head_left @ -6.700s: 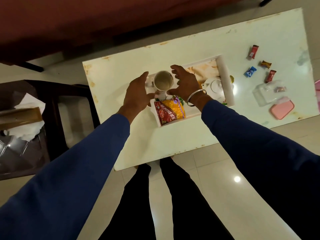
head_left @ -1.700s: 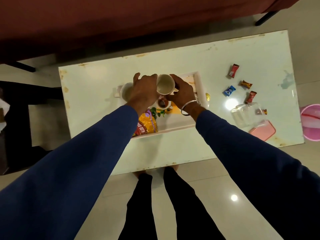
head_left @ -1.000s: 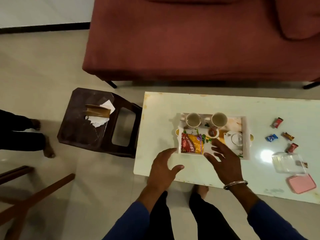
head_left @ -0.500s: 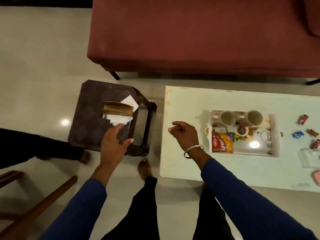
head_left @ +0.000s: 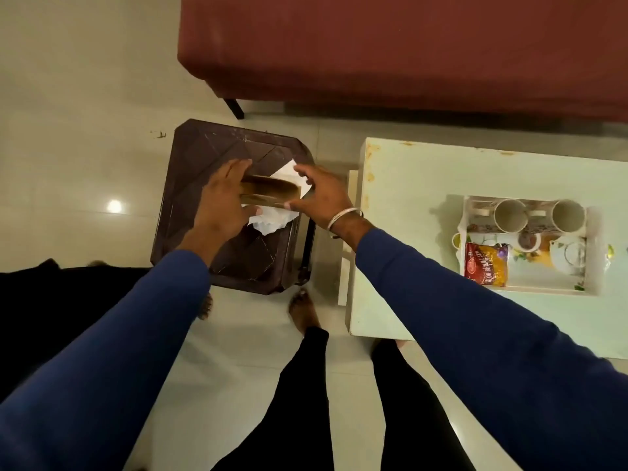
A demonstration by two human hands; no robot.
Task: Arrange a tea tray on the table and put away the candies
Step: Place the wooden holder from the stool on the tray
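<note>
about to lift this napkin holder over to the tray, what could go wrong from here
1. Loose napkins stick out beside the holder on the stool; they may slip out and fall when it is lifted.
2. The left hand and right hand are only at the holder's ends; whether either grips it is unclear, so it could tip.
3. The tray already holds two cups, a teapot and a snack packet, so setting it in could knock a cup.

Both hands, left (head_left: 222,202) and right (head_left: 321,195), reach forward, fingers loosely spread.

stool (head_left: 210,158) left of table (head_left: 407,185), tray (head_left: 593,253) on table
</note>
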